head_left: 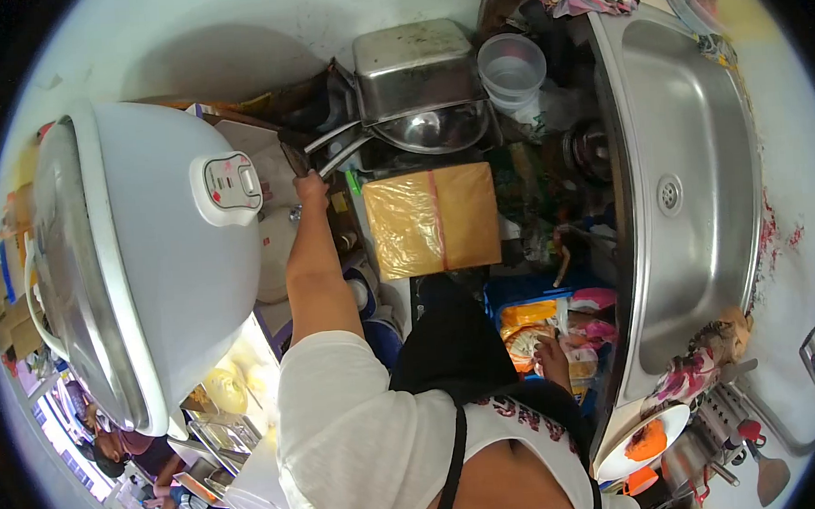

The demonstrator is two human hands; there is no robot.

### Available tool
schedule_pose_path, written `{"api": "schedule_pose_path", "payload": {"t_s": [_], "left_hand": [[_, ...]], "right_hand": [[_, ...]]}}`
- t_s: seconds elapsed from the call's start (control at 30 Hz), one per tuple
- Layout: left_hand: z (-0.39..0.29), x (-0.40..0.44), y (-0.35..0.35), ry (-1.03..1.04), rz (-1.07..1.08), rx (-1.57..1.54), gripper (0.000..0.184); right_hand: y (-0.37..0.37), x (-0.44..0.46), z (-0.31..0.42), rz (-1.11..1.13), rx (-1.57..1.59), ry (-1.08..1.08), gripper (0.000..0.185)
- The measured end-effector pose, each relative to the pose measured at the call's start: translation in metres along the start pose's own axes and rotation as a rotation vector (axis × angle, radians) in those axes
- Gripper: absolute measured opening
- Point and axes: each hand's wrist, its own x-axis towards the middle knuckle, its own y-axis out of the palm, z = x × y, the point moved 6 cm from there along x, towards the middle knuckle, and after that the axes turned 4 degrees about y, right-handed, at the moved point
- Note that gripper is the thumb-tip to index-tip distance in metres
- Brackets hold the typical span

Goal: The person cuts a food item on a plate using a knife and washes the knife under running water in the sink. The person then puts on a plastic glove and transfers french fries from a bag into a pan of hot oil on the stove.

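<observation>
Shirt and apron: a white shirt [343,424] fills the near middle, with black cloth [454,344] hanging in front of it.
Right hand: the right hand [551,362] is over the near right side of the floor space, fingers bent downward; whether it grips anything, I cannot tell.
Blue crate: the crate [493,296] lies under and around that hand, left of the sink, holding orange packs [527,315] and pink packs [594,300]; the orange ones are just left of the fingers.
Plate: a white plate [612,470] sits at the near right with an orange piece [645,440] on it.
Cooker: a big pale rice cooker [172,248] stands at the left, its panel facing right.
Sink: a steel sink [703,267] runs along the right, its bowl bare around the drain [670,195].
Box: a brown box [401,223] wrapped in clear plastic, with a red line across it, sits in the middle.
Left hand: the left arm stretches far; the left hand [310,188] is curled narrow beside a dark strip [292,156], perhaps gripping it, and next to the pan handles [347,155].
Far stack: those handles lead right to a pan [429,129] below an upturned steel tub [416,56]; a clear bucket [511,69] stands to the right.
</observation>
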Motion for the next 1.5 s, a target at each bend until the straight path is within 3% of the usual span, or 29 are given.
{"api": "schedule_pose_path", "payload": {"t_s": [0.13, 0.23, 0.27, 0.33, 0.4, 0.43, 0.47, 0.67, 0.73, 0.83, 0.87, 0.9, 0.93, 0.97, 1.1, 1.2, 1.3, 1.33, 1.4, 1.5], "left_hand": [[0.001, -0.040, 0.011, 0.081, 0.085, -0.140, 0.039], [0.008, -0.100, 0.018, 0.202, 0.148, -0.317, 0.030], [0.012, -0.126, 0.023, 0.236, 0.186, -0.414, 0.028], [0.005, -0.180, 0.023, 0.416, 0.312, -0.286, 0.025], [-0.013, -0.244, 0.020, 0.553, 0.456, -0.284, 0.030], [-0.030, -0.277, 0.013, 0.636, 0.500, -0.157, 0.028], [-0.042, -0.306, 0.010, 0.749, 0.526, -0.218, 0.030], [-0.123, -0.510, -0.037, 1.055, 0.786, -0.202, 0.029], [-0.127, -0.570, -0.042, 1.056, 1.008, -0.249, 0.033], [-0.107, -0.647, -0.043, 0.921, 1.299, -0.086, 0.040], [-0.091, -0.667, -0.038, 1.007, 1.382, -0.238, 0.038], [-0.091, -0.694, -0.036, 1.009, 1.530, 0.111, 0.035], [-0.083, -0.746, -0.042, 1.431, 1.756, -0.080, 0.034], [-0.061, -0.758, -0.042, 1.530, 1.526, -0.346, 0.033], [-0.012, -0.803, -0.073, 1.813, 1.495, -0.232, 0.040], [-0.002, -0.831, -0.096, 1.810, 1.796, -0.336, 0.049], [-0.002, -0.838, -0.094, 1.981, 2.062, -0.372, 0.048], [-0.007, -0.837, -0.087, 1.868, 2.117, -0.365, 0.038], [-0.017, -0.830, -0.070, 1.907, 2.048, -0.258, 0.035], [-0.028, -0.820, -0.042, 1.942, 1.924, -0.144, 0.034]], "right_hand": [[-0.003, 0.000, -0.004, -0.016, -0.085, -0.103, 0.034], [-0.001, -0.027, 0.034, -0.117, -0.233, -0.301, 0.033], [0.002, -0.034, 0.045, -0.053, -0.211, -0.374, 0.034], [0.006, -0.074, 0.086, 0.000, -0.040, -0.306, 0.033], [0.001, -0.100, 0.117, 0.008, -0.082, -0.561, 0.031], [-0.005, -0.121, 0.135, 0.026, -0.045, -0.584, 0.030], [-0.014, -0.146, 0.155, 0.047, -0.006, -0.615, 0.030], [-0.070, -0.250, 0.198, -0.189, 0.029, -0.962, 0.027], [-0.087, -0.284, 0.200, -0.357, 0.041, -1.075, 0.029], [-0.116, -0.321, 0.183, -0.517, 0.244, -0.981, 0.040], [-0.124, -0.327, 0.175, -0.603, 0.304, -0.984, 0.050], [-0.135, -0.337, 0.168, -0.693, 0.318, -0.939, 0.051], [-0.148, -0.342, 0.145, -0.740, 0.336, -0.841, 0.053], [-0.157, -0.343, 0.129, -0.766, 0.348, -0.741, 0.054], [-0.177, -0.359, 0.077, -0.996, 0.390, -0.626, 0.049], [-0.193, -0.379, 0.051, -0.968, 0.511, -0.543, 0.041], [-0.209, -0.382, 0.015, -0.985, 0.513, -0.558, 0.038], [-0.210, -0.392, 0.015, -0.959, 0.554, -0.509, 0.036], [-0.213, -0.402, 0.008, -0.924, 0.602, -0.405, 0.026], [-0.224, -0.410, -0.006, -0.915, 0.547, -0.317, 0.030]]}}
